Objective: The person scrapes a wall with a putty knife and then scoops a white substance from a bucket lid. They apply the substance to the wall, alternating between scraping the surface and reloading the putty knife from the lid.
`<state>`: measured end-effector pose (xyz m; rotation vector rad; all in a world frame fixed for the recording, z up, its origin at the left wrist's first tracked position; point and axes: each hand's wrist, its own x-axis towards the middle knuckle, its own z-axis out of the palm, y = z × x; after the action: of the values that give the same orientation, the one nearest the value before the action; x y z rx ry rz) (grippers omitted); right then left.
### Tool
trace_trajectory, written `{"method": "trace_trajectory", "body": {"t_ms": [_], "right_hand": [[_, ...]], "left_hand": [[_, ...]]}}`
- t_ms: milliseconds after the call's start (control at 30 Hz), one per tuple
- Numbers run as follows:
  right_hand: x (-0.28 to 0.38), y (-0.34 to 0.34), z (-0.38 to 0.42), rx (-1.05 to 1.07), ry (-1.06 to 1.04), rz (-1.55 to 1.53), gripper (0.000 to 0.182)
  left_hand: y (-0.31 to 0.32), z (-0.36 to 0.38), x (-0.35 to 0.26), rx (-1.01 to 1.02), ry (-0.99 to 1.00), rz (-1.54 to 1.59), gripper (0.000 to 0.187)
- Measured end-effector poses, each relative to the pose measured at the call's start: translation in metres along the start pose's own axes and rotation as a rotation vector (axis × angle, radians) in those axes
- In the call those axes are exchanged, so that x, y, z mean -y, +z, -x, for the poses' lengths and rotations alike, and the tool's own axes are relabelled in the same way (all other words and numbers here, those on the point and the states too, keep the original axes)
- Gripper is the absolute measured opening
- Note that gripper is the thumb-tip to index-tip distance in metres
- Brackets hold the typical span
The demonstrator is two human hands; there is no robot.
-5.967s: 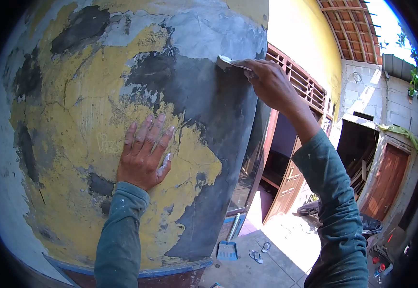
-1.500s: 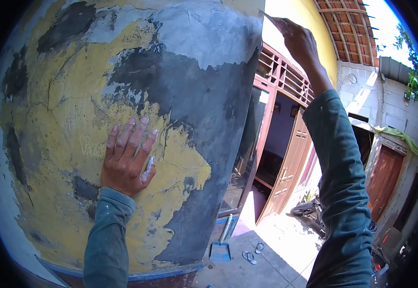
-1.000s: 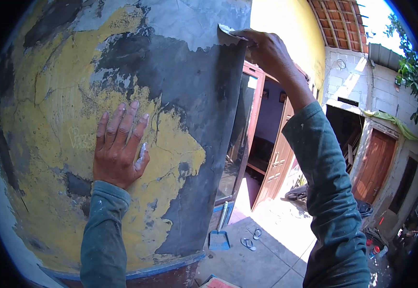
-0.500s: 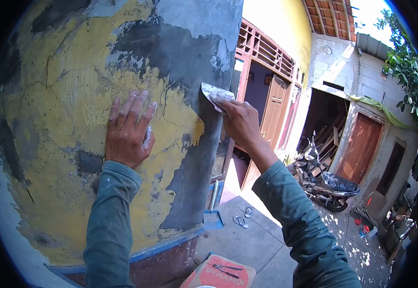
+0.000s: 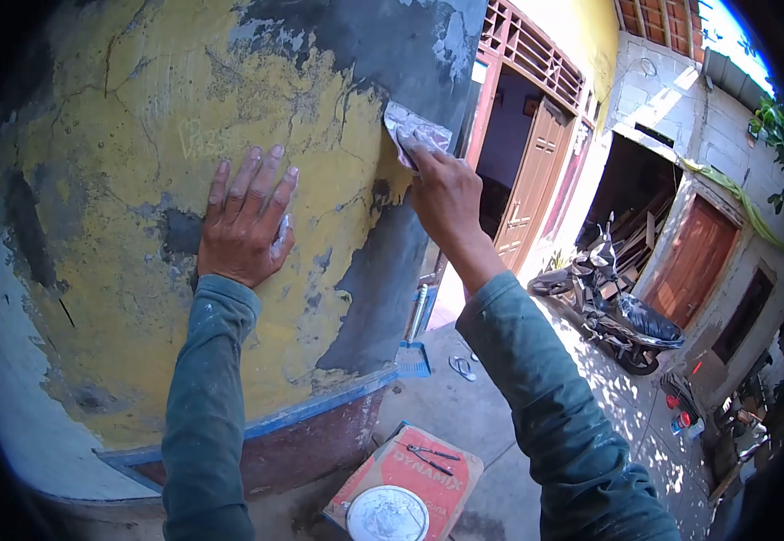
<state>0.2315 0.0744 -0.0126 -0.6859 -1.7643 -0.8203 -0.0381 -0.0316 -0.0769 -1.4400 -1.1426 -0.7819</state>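
A wall corner with patchy yellow paint and grey areas (image 5: 302, 225) stands in front of me. My left hand (image 5: 243, 221) lies flat on the yellow part, fingers spread and whitened at the tips. At the corner, my right hand (image 5: 446, 185) grips a thin, bent, whitish-grey sheet (image 5: 407, 126) that looks like sandpaper. The sheet is against the wall by the border between yellow and grey; my fingers press over its lower right part. Its underside is hidden.
Below is a red DYNAMIX box (image 5: 369, 478) with pliers (image 5: 430, 458) and a round, white-smeared container (image 5: 387, 516). A blue dustpan (image 5: 413, 361) and sandals (image 5: 462, 367) lie beyond the corner. A motorcycle (image 5: 617, 316) stands outside, near doorways.
My view has tilted downward, showing more of the box and round container. My left hand sits lower on the wall. The sheet in my right hand has shifted slightly left along the wall.
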Motion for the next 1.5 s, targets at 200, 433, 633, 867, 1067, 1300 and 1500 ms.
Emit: {"method": "trace_trajectory", "body": {"t_ms": [200, 433, 633, 867, 1067, 1300, 1500], "right_hand": [[0.014, -0.031, 0.204, 0.41, 0.141, -0.187, 0.043], [0.038, -0.158, 0.579, 0.852, 1.092, -0.38, 0.029], [0.062, -0.299, 0.734, 1.298, 1.161, -0.237, 0.032], [0.115, -0.27, 0.768, 1.5, 0.79, -0.302, 0.034], [0.173, -0.196, 0.815, 1.401, 1.004, -0.246, 0.036], [0.198, -0.152, 0.842, 1.45, 1.104, 0.014, 0.039], [0.202, -0.137, 0.845, 1.501, 1.101, 0.11, 0.04]], "left_hand": [[-0.008, 0.011, -0.013, 0.036, -0.06, 0.048, 0.063], [-0.067, 0.281, -0.16, 0.21, -1.021, 0.742, 0.044], [-0.213, 0.614, -0.338, 0.676, -1.838, 0.668, 0.041], [-0.283, 0.721, -0.465, 0.85, -2.345, 0.664, 0.042], [-0.232, 0.792, -0.503, 0.996, -2.347, 0.763, 0.047], [-0.156, 0.781, -0.485, 1.343, -1.733, 0.732, 0.051], [-0.145, 0.787, -0.489, 1.413, -1.685, 0.618, 0.049]]}}
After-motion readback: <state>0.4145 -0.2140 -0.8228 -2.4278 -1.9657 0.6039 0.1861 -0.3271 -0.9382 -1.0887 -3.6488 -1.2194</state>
